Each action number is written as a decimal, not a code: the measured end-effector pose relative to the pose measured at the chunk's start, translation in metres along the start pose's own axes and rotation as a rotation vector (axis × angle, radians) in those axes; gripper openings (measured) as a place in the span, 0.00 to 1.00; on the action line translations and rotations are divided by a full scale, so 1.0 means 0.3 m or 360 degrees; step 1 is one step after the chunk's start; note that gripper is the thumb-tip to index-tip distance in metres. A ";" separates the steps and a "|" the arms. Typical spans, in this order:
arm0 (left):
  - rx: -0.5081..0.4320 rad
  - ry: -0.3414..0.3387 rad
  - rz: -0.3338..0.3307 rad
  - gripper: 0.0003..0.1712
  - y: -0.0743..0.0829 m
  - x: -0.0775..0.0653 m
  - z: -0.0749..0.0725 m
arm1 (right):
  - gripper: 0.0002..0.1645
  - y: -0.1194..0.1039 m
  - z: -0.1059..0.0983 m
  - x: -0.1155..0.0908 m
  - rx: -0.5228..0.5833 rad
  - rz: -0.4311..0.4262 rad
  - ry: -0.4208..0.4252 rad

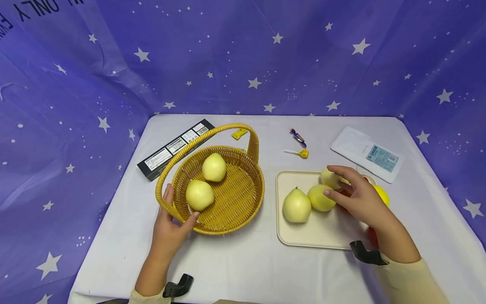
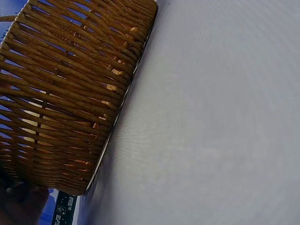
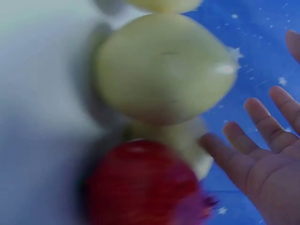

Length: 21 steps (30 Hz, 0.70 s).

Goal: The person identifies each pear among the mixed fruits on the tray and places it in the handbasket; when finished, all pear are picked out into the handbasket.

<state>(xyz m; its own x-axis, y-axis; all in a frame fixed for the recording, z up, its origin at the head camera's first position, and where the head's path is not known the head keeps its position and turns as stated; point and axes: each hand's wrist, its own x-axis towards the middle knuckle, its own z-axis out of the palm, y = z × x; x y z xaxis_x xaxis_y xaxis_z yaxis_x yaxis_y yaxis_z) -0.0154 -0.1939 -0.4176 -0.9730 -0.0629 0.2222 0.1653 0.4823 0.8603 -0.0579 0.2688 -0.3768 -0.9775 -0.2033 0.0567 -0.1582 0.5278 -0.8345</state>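
Observation:
On the left stands a woven wicker basket [image 1: 243, 211] with a tall arched handle [image 1: 182, 154]. Two pale yellow-green fruits [image 1: 214, 167] lie inside it, towards the left wall. My left hand [image 1: 172, 230] holds the basket's near left side, thumb over the rim and fingers by the handle's foot. On a cream tray [image 1: 315, 232] sit a pale green pear [image 1: 297, 206] and two yellowish pears [image 1: 321, 198]. Spread fingers of my right hand [image 1: 358, 196] hover by the back pear, with nothing in their grasp. A round red fruit [image 3: 143, 183] is below that hand.
Behind the basket lies a long black box [image 1: 174, 147]. A yellow wrapped sweet [image 1: 239, 134], a purple wrapped candy [image 1: 298, 138] and a lollipop [image 1: 303, 153] are towards the back. A white pouch [image 1: 364, 152] lies behind the tray; something yellow [image 1: 382, 194] shows beside my right wrist.

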 end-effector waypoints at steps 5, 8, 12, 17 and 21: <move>-0.0015 0.0002 0.0019 0.56 -0.001 0.000 -0.002 | 0.38 0.054 0.032 -0.030 -0.0024 0.0077 -0.0012; -0.0016 -0.0002 0.0023 0.56 -0.002 0.000 -0.001 | 0.38 0.065 0.049 -0.034 -0.0139 0.0063 -0.0008; 0.0005 0.0002 0.0024 0.56 -0.003 -0.001 -0.001 | 0.38 0.077 0.072 -0.041 -0.0309 0.0031 -0.0019; 0.0019 0.0002 0.0050 0.56 0.000 -0.001 -0.004 | 0.40 0.102 0.102 -0.054 -0.0343 0.0008 -0.0038; 0.0025 0.0005 0.0042 0.56 0.001 -0.002 -0.004 | 0.40 0.120 0.119 -0.056 -0.0324 -0.0022 -0.0026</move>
<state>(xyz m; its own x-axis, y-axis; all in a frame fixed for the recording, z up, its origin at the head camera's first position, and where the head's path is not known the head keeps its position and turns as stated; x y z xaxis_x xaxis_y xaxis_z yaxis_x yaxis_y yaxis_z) -0.0146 -0.1948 -0.4169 -0.9679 -0.0527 0.2459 0.1881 0.4974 0.8469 -0.0422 0.2616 -0.4273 -0.9728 -0.2243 0.0569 -0.1982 0.6804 -0.7055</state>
